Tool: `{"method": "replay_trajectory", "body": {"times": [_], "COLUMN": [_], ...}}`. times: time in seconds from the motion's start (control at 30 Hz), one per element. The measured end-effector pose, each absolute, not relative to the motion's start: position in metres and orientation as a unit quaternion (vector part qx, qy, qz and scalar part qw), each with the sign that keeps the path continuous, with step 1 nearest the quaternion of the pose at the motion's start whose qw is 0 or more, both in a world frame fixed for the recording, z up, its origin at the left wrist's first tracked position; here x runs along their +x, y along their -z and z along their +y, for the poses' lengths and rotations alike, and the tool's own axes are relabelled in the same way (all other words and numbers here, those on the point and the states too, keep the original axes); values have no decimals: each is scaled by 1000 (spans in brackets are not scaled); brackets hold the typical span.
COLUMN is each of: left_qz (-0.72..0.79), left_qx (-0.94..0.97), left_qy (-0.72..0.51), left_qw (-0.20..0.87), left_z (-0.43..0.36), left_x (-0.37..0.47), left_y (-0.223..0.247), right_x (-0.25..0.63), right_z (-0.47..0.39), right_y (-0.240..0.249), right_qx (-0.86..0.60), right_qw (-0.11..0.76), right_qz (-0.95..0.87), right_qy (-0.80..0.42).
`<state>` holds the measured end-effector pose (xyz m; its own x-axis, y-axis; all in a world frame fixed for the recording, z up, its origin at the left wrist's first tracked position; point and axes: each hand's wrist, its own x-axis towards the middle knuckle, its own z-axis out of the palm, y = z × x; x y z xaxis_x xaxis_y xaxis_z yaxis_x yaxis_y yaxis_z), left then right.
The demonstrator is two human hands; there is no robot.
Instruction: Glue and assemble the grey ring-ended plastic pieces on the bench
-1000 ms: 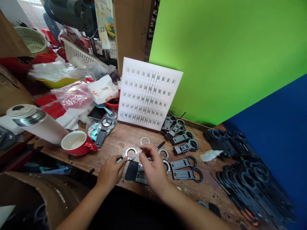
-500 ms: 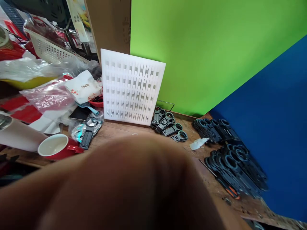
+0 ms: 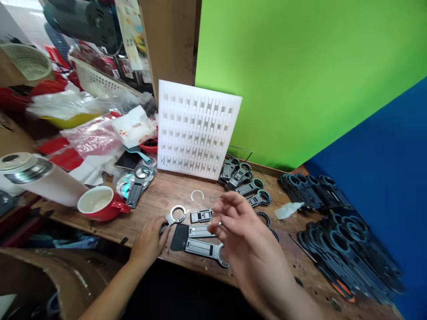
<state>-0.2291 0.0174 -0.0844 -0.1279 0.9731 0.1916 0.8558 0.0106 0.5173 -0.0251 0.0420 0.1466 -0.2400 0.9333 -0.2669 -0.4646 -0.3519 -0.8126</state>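
My left hand [image 3: 147, 242] is closed around the narrow end of a grey ring-ended bracket [image 3: 178, 214] at the table's front edge. Its ring points away to the right. Over the table to the right, my right hand [image 3: 255, 249] is raised with fingers curled toward the thumb. A tiny glint shows at its fingertips, too small to name. Between the hands lie a short grey bracket piece [image 3: 200, 216], another ring-ended bracket [image 3: 203, 249] and a black flat pad [image 3: 179, 238]. A thin open metal ring [image 3: 197, 195] lies just beyond them.
A white slotted board [image 3: 198, 133] stands upright at the back. Stacked dark brackets [image 3: 347, 249] and an orange-handled screwdriver [image 3: 336, 284] lie right, near a small translucent bottle [image 3: 288, 210]. At left are a red mug [image 3: 100, 206], a flask [image 3: 50, 178] and plastic bags [image 3: 93, 133].
A blurred hand or arm close to the camera filled the lower view earlier. Both hands now show over the table, with the left on a bracket. The view has shifted slightly.
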Motion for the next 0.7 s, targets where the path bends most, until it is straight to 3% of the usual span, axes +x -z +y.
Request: {"method": "replay_trajectory", "body": {"times": [0.17,0.3,0.47,0.53,0.7], "left_qz": [687,689,562,555,672], "left_qx": [618,393,135,117,273], "left_qy": [-334,-475,-547,-556,-519], "left_qw": [184,380,606,607,451], "left_z": [21,25,23,23,20], "left_x": [-232,-226,-217,-217,-237], "left_y": [72,44,19,19,31], "right_x": [7,20,15,12,9], "right_z": [39,33,32,31,27], "right_y": [-73,-38,-28,-27,-20], "right_qx": [-460,-502,-514,-508,-489], "right_qw": [497,489,468,463,451], "right_qz": [-217,-194,-189,-192,-198], "right_qy": [-703,-686,-693,-700,-720]}}
